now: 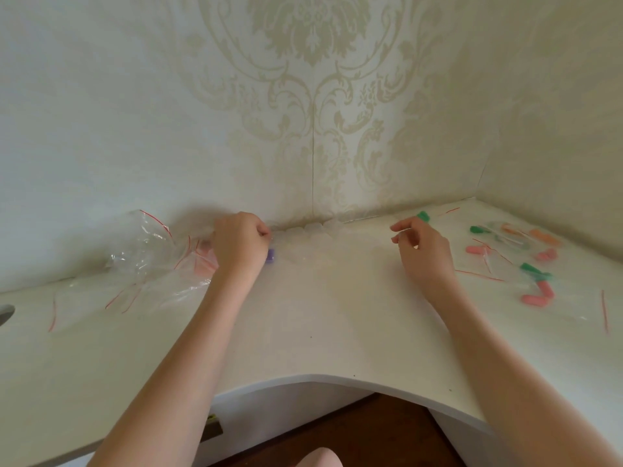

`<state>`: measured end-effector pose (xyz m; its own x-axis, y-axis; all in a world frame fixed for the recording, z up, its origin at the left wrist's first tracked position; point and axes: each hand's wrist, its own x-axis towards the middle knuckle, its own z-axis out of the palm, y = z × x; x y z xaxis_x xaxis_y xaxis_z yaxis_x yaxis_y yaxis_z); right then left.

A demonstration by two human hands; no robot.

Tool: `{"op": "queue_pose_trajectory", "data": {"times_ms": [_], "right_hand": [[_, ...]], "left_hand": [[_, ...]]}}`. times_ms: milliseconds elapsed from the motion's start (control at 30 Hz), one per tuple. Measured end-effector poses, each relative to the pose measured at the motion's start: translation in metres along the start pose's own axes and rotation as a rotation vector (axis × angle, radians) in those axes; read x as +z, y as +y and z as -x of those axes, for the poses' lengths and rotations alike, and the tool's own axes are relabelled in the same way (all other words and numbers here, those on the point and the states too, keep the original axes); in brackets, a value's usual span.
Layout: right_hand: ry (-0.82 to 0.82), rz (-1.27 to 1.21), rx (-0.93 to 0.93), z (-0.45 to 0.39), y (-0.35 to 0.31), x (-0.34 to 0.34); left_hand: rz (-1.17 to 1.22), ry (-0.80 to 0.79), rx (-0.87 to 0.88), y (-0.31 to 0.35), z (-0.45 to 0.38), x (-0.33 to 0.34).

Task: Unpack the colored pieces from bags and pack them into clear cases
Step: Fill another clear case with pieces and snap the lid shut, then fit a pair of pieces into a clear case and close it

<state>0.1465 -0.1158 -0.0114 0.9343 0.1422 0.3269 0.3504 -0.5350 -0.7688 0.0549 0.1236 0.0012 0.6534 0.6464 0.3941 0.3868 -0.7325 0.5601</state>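
Both hands reach out over the white corner surface (320, 315) toward the wallpapered wall. Left hand (241, 241) is curled into a loose fist near the back edge, knuckles up; its fingertips are hidden, so I cannot tell whether it grips anything. A small purple piece (269, 256) lies on the surface touching the right side of that hand, and a pink piece (205, 246) shows blurred just to its left, beneath clear plastic. Crumpled clear bags (148, 254) with red zip strips are heaped left of the left hand. Right hand (424, 247) hovers with relaxed, half-bent fingers, thumb and forefinger close together at the tips; whether they pinch something is not clear. A green piece (423, 216) lies just beyond its fingers. Farther right, apart from the hand, pink, green and orange pieces (536, 299) lie scattered among flat bags (499, 251). Pale clear cases (317, 229), blurred, sit against the wall between the two hands.
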Motion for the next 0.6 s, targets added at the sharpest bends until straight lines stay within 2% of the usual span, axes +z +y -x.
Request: {"op": "queue_pose_trajectory", "data": {"times_ms": [100, 167, 267, 333, 467, 533, 600], "right_hand": [[0.166, 0.509, 0.088, -0.004, 0.005, -0.016], [0.123, 0.694, 0.262, -0.007, 0.010, -0.027], [-0.013, 0.740, 0.486, -0.011, 0.020, -0.033], [0.005, 0.689, 0.492, -0.014, 0.029, -0.031], [0.286, 0.366, 0.327, -0.020, 0.043, -0.036], [0.430, 0.150, 0.167, -0.019, 0.038, -0.038], [0.507, -0.092, 0.042, -0.016, 0.023, -0.033]], "left_hand": [[-0.068, 0.075, 0.033, 0.003, 0.002, 0.003], [-0.117, 0.112, 0.087, 0.013, 0.005, 0.005], [-0.094, 0.105, 0.195, 0.042, 0.011, 0.009], [-0.033, 0.079, 0.266, 0.062, 0.017, 0.016], [0.221, -0.032, 0.414, 0.092, 0.031, 0.040], [0.446, -0.132, 0.413, 0.101, 0.041, 0.053], [0.630, -0.257, 0.335, 0.105, 0.051, 0.065]]}}
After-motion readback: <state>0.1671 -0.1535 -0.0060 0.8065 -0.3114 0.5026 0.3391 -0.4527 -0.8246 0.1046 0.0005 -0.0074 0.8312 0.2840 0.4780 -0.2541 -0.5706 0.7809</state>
